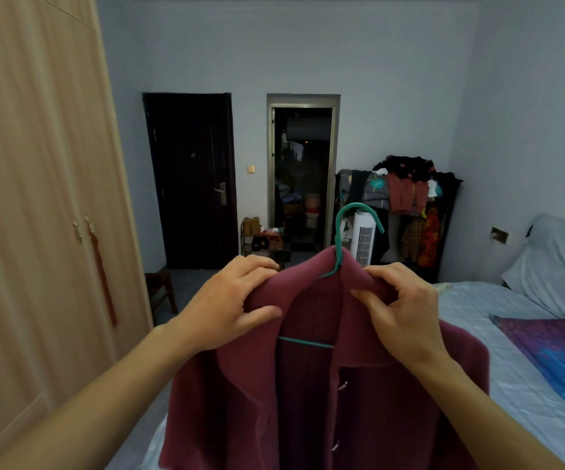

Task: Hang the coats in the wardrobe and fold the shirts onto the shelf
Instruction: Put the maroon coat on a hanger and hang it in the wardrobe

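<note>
Both forearms reach in from the bottom edge, and between them hangs the maroon coat [308, 395], held up in mid-air, front open and facing the camera. It sits on a teal hanger [337, 232]: the hook pokes up above the collar and the crossbar shows inside the opening. The left hand [237, 300] grips the coat's left shoulder, fingers curled over the top and thumb pressed on the front. The right hand [406, 310] grips the other side of the collar, fingers curled into the fabric. The coat's lower part hangs over the near end of the bed [471, 334], with its pale quilted cover. To the left stands the wardrobe [36, 198], doors closed, a red tassel on one handle. Further back: a dark door [189, 181], a white tower fan [364, 239] and a clothes rack [410, 191] piled with garments.
</note>
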`<state>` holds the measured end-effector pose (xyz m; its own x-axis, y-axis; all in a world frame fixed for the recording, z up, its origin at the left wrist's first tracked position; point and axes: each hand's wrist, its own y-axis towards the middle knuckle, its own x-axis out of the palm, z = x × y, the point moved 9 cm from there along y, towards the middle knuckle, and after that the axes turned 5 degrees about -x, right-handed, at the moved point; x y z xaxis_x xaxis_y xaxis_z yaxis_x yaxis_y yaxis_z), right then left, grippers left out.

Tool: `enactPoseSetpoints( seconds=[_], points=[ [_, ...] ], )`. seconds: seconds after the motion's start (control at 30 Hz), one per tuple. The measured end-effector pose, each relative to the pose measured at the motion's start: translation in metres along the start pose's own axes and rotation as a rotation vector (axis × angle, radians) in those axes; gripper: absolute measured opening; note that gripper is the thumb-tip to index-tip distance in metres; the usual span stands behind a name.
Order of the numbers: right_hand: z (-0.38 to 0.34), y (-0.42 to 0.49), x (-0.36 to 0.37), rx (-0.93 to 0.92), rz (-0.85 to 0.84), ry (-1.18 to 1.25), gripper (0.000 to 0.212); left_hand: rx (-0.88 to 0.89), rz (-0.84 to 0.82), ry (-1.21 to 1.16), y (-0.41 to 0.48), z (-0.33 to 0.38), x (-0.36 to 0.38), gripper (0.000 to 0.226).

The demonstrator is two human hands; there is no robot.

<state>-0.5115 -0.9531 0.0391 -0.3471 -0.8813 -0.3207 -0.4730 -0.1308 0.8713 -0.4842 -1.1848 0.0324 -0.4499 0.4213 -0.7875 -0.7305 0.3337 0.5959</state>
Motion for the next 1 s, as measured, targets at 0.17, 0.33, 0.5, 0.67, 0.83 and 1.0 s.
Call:
enactPoseSetpoints(
  seconds=[0.17, 0.33, 0.5, 0.67, 0.83, 1.0],
  points=[
    [-0.003, 0.001, 0.003, -0.019, -0.028, 0.020, 0.027, -0.012, -0.013, -0.068, -0.005, -0.004, 0.003, 0.036],
    [-0.005, 0.007, 0.005, -0.036, -0.074, -0.007, 0.029, -0.006, 0.087, -0.109, -0.005, 0.008, -0.003, 0.032],
    [-0.018, 0.009, 0.008, -0.083, -0.091, -0.007, 0.026, 0.024, 0.159, -0.122, 0.005, 0.042, -0.005, 0.029],
    [-0.024, 0.009, 0.006, -0.086, -0.081, -0.016, 0.027, 0.000, 0.219, -0.130, 0.012, 0.057, -0.003, 0.023],
    [-0.027, 0.007, 0.007, -0.093, -0.175, -0.057, 0.037, -0.041, 0.306, -0.147, 0.004, 0.047, -0.007, 0.021],
    [-0.029, 0.007, 0.014, -0.101, -0.320, -0.050, 0.042, -0.078, 0.371, -0.132, -0.002, 0.039, -0.013, 0.022]
  ],
)
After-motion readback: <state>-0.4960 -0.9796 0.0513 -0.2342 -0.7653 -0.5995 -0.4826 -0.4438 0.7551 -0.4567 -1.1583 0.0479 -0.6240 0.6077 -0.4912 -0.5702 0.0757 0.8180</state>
